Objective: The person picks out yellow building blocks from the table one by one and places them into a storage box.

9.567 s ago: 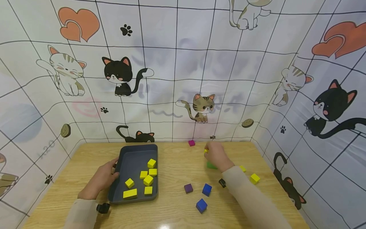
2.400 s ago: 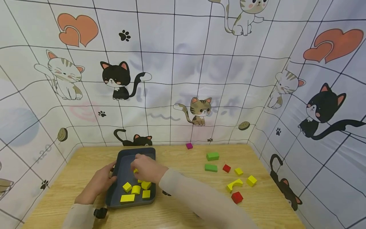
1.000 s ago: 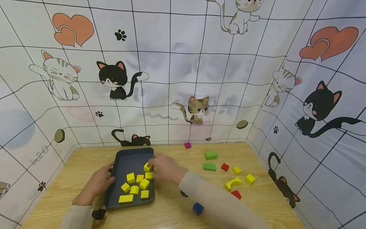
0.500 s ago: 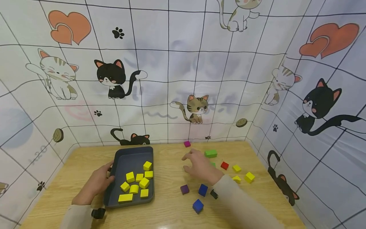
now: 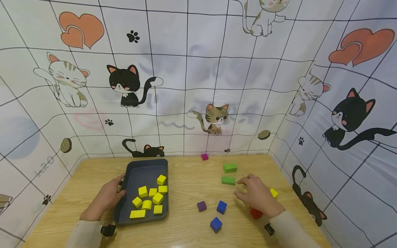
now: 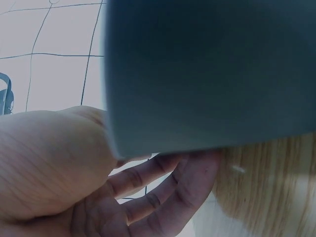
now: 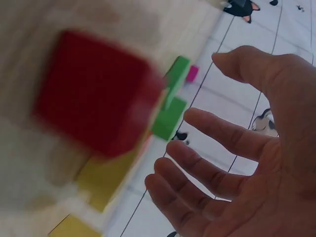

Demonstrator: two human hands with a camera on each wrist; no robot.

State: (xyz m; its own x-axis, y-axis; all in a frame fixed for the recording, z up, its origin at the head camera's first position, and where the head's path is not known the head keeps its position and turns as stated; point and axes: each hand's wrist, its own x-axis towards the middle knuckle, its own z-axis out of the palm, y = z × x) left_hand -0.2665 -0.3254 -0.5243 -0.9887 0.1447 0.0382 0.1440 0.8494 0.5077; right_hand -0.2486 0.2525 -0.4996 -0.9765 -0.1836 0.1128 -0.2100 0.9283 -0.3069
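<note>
My left hand [image 5: 107, 198] holds the left rim of a dark grey tray [image 5: 139, 172]; in the left wrist view its fingers [image 6: 185, 187] reach beneath the tray wall [image 6: 207, 74]. Inside the tray lie several yellow blocks [image 5: 158, 198], among them a long one [image 5: 138, 214] and a round-topped one [image 5: 147, 205]. My right hand [image 5: 257, 194], fingers spread and holding nothing, is over the right-hand blocks. It partly hides a red block [image 5: 256, 214] and a yellow block [image 5: 274, 193]. In the right wrist view the red block [image 7: 94, 94] looms close, with a yellow block [image 7: 106, 182] behind it.
Two green blocks [image 5: 230, 168] lie left of the right hand. Nearer the front are two blue cubes [image 5: 216, 224] and a purple cube [image 5: 201, 206]. A magenta block [image 5: 204, 157] sits at the table's back edge, against the cat-print curtain [image 5: 173, 103].
The right hand has set yellow blocks in the tray, let go, and moved right over the red and yellow blocks. The left hand stays at the tray's left side.
</note>
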